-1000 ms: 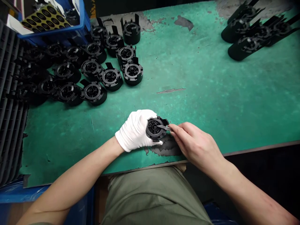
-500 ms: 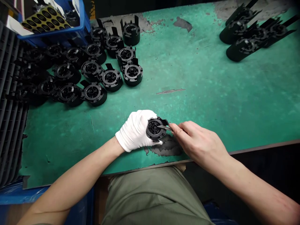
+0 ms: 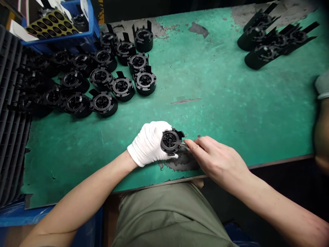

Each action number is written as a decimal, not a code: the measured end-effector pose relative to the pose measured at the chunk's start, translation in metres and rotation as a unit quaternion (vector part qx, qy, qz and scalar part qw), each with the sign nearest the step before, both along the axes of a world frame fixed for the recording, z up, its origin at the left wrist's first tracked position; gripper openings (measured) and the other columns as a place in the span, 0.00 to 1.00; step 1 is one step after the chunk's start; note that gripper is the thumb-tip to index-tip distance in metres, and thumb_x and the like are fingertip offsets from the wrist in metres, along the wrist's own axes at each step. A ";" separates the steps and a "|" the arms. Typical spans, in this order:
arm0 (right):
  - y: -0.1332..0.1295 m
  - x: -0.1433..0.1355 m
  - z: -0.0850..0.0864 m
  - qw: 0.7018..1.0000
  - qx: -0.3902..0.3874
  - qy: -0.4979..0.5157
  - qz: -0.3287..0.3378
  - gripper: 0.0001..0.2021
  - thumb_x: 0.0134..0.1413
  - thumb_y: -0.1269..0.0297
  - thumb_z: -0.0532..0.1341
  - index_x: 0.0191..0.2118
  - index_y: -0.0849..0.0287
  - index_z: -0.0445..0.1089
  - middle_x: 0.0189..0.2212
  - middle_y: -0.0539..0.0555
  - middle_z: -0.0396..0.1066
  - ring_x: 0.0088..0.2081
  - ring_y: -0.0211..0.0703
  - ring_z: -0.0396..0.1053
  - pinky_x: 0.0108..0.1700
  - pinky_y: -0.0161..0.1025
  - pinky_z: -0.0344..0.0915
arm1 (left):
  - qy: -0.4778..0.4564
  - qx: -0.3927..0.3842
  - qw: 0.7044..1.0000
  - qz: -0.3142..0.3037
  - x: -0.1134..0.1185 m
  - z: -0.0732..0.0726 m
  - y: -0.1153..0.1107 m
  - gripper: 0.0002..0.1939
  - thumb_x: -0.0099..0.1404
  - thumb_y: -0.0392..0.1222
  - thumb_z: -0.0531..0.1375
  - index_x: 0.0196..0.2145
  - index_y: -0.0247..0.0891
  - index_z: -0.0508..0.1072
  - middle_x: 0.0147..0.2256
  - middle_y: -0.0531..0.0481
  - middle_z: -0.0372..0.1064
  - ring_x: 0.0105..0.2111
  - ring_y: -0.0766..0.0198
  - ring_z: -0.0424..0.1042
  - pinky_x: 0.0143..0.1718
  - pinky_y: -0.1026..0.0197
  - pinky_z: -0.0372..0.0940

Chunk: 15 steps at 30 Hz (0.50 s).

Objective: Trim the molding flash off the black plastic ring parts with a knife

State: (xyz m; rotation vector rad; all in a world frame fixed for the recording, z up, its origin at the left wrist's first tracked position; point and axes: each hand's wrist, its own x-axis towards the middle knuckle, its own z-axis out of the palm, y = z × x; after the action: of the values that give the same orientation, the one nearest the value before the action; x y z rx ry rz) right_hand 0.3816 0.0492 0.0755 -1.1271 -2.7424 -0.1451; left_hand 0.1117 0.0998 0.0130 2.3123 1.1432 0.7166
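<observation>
My left hand (image 3: 150, 143), in a white glove, is wrapped around a round black plastic housing (image 3: 170, 141) near the table's front edge. The ribbed, ringed end of the housing faces up toward me. My bare right hand (image 3: 214, 154) pinches a small pointed knife (image 3: 183, 144) with a slim metal blade. Its tip reaches over the inner ring of the housing; whether it touches the plastic I cannot tell. Most of the knife's handle is hidden in my fingers.
Several similar black housings (image 3: 120, 85) stand at the left on the green table (image 3: 218, 103). Behind them is a blue bin (image 3: 89, 37) with a sticker sheet (image 3: 51, 24). Longer black housings (image 3: 260, 56) are at the far right. Another person's arm (image 3: 323, 130) shows at the right edge.
The knife's tip has shifted slightly and its blade has turned in my right hand. Another person's arm has come into view at the right edge. My left hand keeps its hold.
</observation>
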 end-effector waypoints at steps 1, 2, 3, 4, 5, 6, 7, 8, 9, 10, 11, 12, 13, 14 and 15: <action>0.000 0.001 0.000 1.000 -0.001 0.007 -0.010 0.15 0.74 0.76 0.58 0.61 0.66 0.70 0.37 0.55 0.72 0.35 0.44 0.66 0.35 0.41 0.60 | 0.001 0.005 1.000 0.012 0.001 -0.001 -0.002 0.49 0.53 0.83 0.71 0.55 0.38 0.73 0.54 0.34 0.77 0.52 0.40 0.80 0.56 0.39 0.75; -0.001 0.002 0.000 1.000 -0.001 0.014 -0.023 0.14 0.75 0.73 0.59 0.61 0.65 0.70 0.38 0.55 0.73 0.36 0.44 0.67 0.35 0.41 0.61 | 0.002 0.013 0.999 0.029 0.002 -0.002 -0.005 0.50 0.53 0.84 0.70 0.55 0.38 0.73 0.54 0.34 0.77 0.52 0.40 0.80 0.57 0.39 0.74; -0.001 0.002 0.000 0.999 0.000 0.020 -0.037 0.14 0.76 0.71 0.59 0.62 0.64 0.70 0.39 0.56 0.74 0.36 0.44 0.68 0.35 0.40 0.61 | 0.003 0.022 0.999 0.048 0.003 -0.001 -0.009 0.51 0.53 0.85 0.69 0.55 0.37 0.73 0.54 0.33 0.77 0.52 0.39 0.79 0.57 0.39 0.74; -0.001 0.002 0.000 0.998 0.001 0.025 -0.049 0.14 0.77 0.70 0.60 0.62 0.63 0.71 0.40 0.56 0.75 0.37 0.43 0.69 0.36 0.40 0.62 | 0.008 0.030 0.997 0.064 0.003 0.000 -0.013 0.52 0.52 0.85 0.69 0.55 0.37 0.73 0.53 0.34 0.77 0.52 0.39 0.79 0.56 0.39 0.75; -0.002 0.001 -0.001 0.998 0.002 0.028 -0.057 0.14 0.77 0.69 0.60 0.62 0.63 0.71 0.40 0.56 0.76 0.37 0.43 0.70 0.36 0.40 0.62 | 0.017 0.032 0.996 0.076 0.004 0.002 -0.018 0.52 0.52 0.85 0.69 0.55 0.37 0.73 0.51 0.35 0.76 0.51 0.39 0.79 0.55 0.40 0.75; -0.003 0.001 -0.002 0.998 0.001 0.029 -0.061 0.13 0.78 0.68 0.60 0.61 0.63 0.72 0.40 0.56 0.76 0.36 0.43 0.70 0.36 0.40 0.62 | 0.029 0.027 0.996 0.085 0.003 0.006 -0.023 0.52 0.51 0.85 0.70 0.55 0.37 0.72 0.50 0.36 0.76 0.50 0.39 0.80 0.53 0.41 0.76; -0.003 0.000 -0.003 0.998 -0.001 0.029 -0.062 0.12 0.78 0.67 0.60 0.61 0.63 0.73 0.39 0.55 0.76 0.35 0.42 0.70 0.35 0.40 0.62 | 0.042 0.016 0.995 0.091 0.002 0.010 -0.026 0.52 0.51 0.83 0.71 0.55 0.38 0.72 0.49 0.38 0.76 0.48 0.40 0.80 0.50 0.42 0.76; -0.004 -0.001 -0.005 0.998 -0.003 0.030 -0.061 0.12 0.78 0.67 0.60 0.60 0.64 0.73 0.38 0.55 0.75 0.35 0.43 0.70 0.35 0.41 0.62 | 0.052 0.001 0.994 0.092 0.000 0.015 -0.029 0.52 0.50 0.82 0.72 0.56 0.38 0.71 0.48 0.39 0.76 0.46 0.42 0.81 0.48 0.43 0.77; -0.004 -0.002 -0.006 0.998 -0.006 0.032 -0.059 0.12 0.79 0.67 0.60 0.60 0.64 0.74 0.38 0.55 0.75 0.35 0.43 0.70 0.35 0.41 0.62 | 0.058 -0.013 0.995 0.084 -0.003 0.019 -0.029 0.52 0.50 0.81 0.74 0.57 0.39 0.71 0.48 0.40 0.76 0.46 0.43 0.81 0.48 0.44 0.77; -0.005 -0.002 -0.007 0.998 -0.011 0.036 -0.059 0.12 0.78 0.67 0.60 0.60 0.64 0.74 0.38 0.55 0.75 0.36 0.43 0.70 0.35 0.41 0.63 | 0.056 -0.021 0.996 0.065 -0.005 0.023 -0.028 0.53 0.49 0.81 0.74 0.58 0.39 0.70 0.49 0.40 0.76 0.46 0.43 0.81 0.48 0.44 0.78; -0.006 -0.001 -0.008 0.997 -0.016 0.041 -0.060 0.13 0.78 0.67 0.60 0.60 0.64 0.74 0.38 0.55 0.75 0.36 0.43 0.71 0.36 0.41 0.63 | 0.047 -0.022 0.998 0.034 -0.008 0.027 -0.024 0.55 0.49 0.80 0.75 0.60 0.40 0.70 0.51 0.39 0.76 0.49 0.41 0.81 0.51 0.42 0.77; -0.007 -0.001 -0.009 0.997 -0.021 0.047 -0.060 0.13 0.78 0.67 0.61 0.61 0.64 0.73 0.39 0.55 0.75 0.37 0.43 0.71 0.37 0.40 0.64 | 0.033 -0.018 0.999 -0.008 -0.010 0.029 -0.019 0.56 0.48 0.80 0.76 0.62 0.39 0.69 0.54 0.36 0.76 0.54 0.38 0.80 0.55 0.40 0.76; -0.008 0.000 -0.009 0.997 -0.026 0.051 -0.059 0.13 0.78 0.67 0.61 0.61 0.64 0.73 0.40 0.56 0.76 0.37 0.43 0.71 0.37 0.40 0.64 | 0.018 -0.011 0.998 -0.055 -0.011 0.030 -0.012 0.58 0.48 0.78 0.76 0.64 0.39 0.68 0.58 0.33 0.75 0.59 0.35 0.78 0.60 0.38 0.74; -0.010 0.000 -0.009 0.997 -0.029 0.053 -0.057 0.13 0.78 0.68 0.61 0.61 0.64 0.73 0.40 0.56 0.76 0.37 0.42 0.71 0.37 0.40 0.64 | 0.006 -0.006 0.995 -0.096 -0.011 0.031 -0.005 0.59 0.49 0.76 0.78 0.66 0.38 0.67 0.61 0.30 0.74 0.63 0.33 0.75 0.64 0.36 0.72; -0.012 0.001 -0.008 0.997 -0.029 0.053 -0.057 0.13 0.77 0.68 0.61 0.61 0.64 0.73 0.40 0.55 0.75 0.36 0.42 0.70 0.36 0.40 0.63 | -0.001 -0.004 0.992 -0.128 -0.010 0.031 0.001 0.58 0.50 0.72 0.79 0.67 0.37 0.66 0.63 0.29 0.73 0.64 0.33 0.74 0.66 0.36 0.71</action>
State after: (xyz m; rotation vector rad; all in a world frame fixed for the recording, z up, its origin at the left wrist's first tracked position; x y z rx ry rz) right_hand 0.3823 0.0374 0.0672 -1.2682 -2.6061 -0.0205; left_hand 0.1014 0.1007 0.0438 2.3929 0.8247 0.6149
